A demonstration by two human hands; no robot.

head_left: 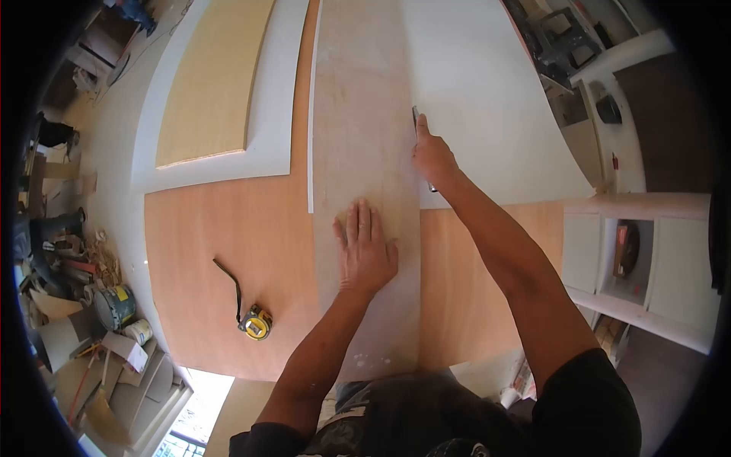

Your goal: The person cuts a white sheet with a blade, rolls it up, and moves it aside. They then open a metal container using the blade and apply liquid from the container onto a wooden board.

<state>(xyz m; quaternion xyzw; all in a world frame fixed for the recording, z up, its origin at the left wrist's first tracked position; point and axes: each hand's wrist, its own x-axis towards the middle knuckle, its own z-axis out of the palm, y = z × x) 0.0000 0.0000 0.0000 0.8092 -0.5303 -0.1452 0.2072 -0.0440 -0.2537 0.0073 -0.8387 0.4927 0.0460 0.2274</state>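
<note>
My left hand (365,247) lies flat with fingers spread on a long pale strip of board (365,114) that runs away from me down the middle of the workbench. My right hand (432,156) is closed around a slim knife-like tool (416,116) whose tip touches the strip's right edge, where it meets a large white sheet (487,91). Beneath both lies an orange-brown plywood panel (236,236).
A yellow tape measure (255,324) with a black strap rests on the plywood at the near left. A tan board (213,76) lies on a white sheet at the far left. Cans and scrap clutter the floor at left (114,305); white cabinets (647,259) stand at right.
</note>
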